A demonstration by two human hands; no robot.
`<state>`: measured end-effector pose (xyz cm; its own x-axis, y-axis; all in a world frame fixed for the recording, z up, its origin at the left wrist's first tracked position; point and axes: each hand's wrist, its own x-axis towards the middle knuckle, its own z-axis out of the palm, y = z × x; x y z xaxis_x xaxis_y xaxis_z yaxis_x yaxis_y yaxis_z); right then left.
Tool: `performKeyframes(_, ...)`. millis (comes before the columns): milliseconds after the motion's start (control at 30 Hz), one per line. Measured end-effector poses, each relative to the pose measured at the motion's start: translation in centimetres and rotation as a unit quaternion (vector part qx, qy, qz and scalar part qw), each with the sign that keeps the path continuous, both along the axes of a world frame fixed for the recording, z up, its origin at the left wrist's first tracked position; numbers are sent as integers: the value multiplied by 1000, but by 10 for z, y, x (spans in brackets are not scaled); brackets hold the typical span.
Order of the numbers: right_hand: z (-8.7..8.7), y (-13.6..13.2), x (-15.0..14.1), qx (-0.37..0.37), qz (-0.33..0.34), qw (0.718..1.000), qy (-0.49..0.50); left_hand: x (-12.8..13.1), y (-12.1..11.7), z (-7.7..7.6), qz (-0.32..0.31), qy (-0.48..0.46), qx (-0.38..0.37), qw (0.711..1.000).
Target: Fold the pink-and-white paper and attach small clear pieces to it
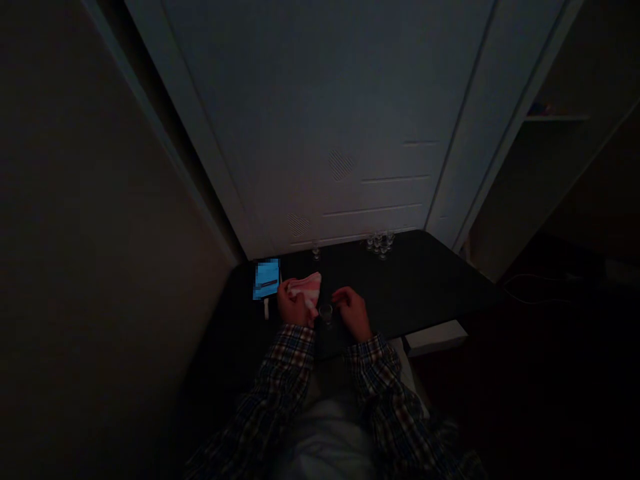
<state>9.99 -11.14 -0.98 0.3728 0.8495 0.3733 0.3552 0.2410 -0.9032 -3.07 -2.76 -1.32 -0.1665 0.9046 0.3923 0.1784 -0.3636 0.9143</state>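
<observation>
The scene is very dark. My left hand (291,305) is closed round a pink and white cloth (306,289) above a black table (425,280). My right hand (353,311) is curled beside a small clear glass (326,313) that stands between both hands; its fingers seem to touch or hold the glass, but the dimness hides the grip. Both arms wear plaid sleeves.
A glowing blue screen (267,278) lies at the table's left, with a small white object (267,308) below it. Several small glasses (380,243) cluster at the far edge, one lone glass (315,252) apart. White doors rise behind; a shelf unit stands at right.
</observation>
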Motion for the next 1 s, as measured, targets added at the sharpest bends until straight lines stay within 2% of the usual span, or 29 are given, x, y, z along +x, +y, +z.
performKeyframes(133,6,-12,12,22,169,983,-66,-10,5,-1,-9,-8,30,999)
performKeyframes(233,7,-14,12,30,218,969,-114,-10,8,-3,-46,-28,40,998)
performKeyframes(267,5,-12,10,25,209,969,-127,-8,8,-4,-60,-41,34,997)
performKeyframes(433,-5,5,-5,-29,56,990,-128,-3,10,-8,-141,-96,-22,985)
performKeyframes(500,-6,9,-8,-35,24,991,-130,-2,8,-7,-175,-101,-42,978)
performKeyframes(633,-2,8,-9,-19,8,987,-157,-1,0,0,-263,-79,-77,958)
performKeyframes(700,0,6,-9,-16,0,987,-163,1,-4,5,-287,-50,-77,954)
performKeyframes(800,3,4,-10,-13,-18,987,-156,2,-7,7,-288,-16,-64,955)
performKeyframes(1000,5,2,-10,1,-21,991,-130,4,-5,3,-274,-33,-64,959)
